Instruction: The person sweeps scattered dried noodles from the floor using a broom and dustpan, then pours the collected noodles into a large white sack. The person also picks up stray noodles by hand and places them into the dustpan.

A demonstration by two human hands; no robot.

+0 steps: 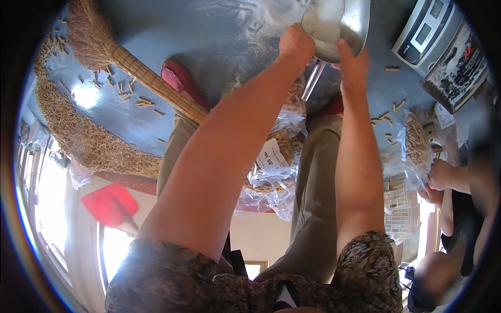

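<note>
A shiny metal scoop [359, 23] is at the top of the view, its tubular handle pointing back toward me. Pale whitish material [324, 23] shows inside its bowl. My left hand [297, 44] is closed at the scoop's left rim, its fingertips hidden. On the right side, my right hand [354, 67] grips the rim with the thumb up along the bowl. White powder [269, 15] is smeared over the grey-blue surface left of the scoop. Clear bags of brown stick-like pieces [284, 148] lie between my legs, one bearing a white label [272, 155].
A straw broom [151, 75] lies at left beside a long heap of brown pieces [88, 135]. Loose sticks are scattered around my red shoes [180, 78]. A digital scale [428, 34] stands at right. Below it, another person's hands [441, 177] hold a filled bag [416, 143].
</note>
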